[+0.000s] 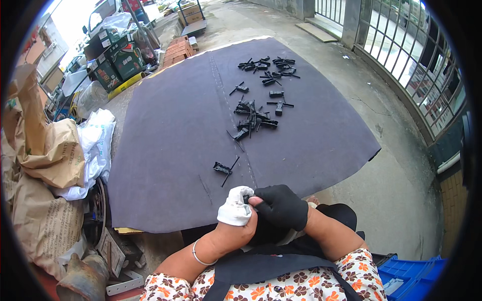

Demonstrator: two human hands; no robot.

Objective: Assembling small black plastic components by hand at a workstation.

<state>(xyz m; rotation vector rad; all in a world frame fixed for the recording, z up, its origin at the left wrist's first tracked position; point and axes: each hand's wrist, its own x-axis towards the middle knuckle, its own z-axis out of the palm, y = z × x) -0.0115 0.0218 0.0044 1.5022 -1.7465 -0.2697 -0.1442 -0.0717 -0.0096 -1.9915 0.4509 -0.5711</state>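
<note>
My left hand, in a white glove or cloth with its wrist bare, is closed at the near edge of the table. My right hand, in a black glove with a bare thumb tip, meets it there with curled fingers. Between them a small black plastic part shows, mostly hidden by the fingers. Just beyond my hands lies a single black part with thin arms. A heap of similar black parts sits farther off, and another cluster lies near the far edge.
The dark grey sheet covers the table in front of me. Brown paper sacks and a white plastic bag crowd the left side. A metal barred gate stands at the right. A blue crate is at the lower right.
</note>
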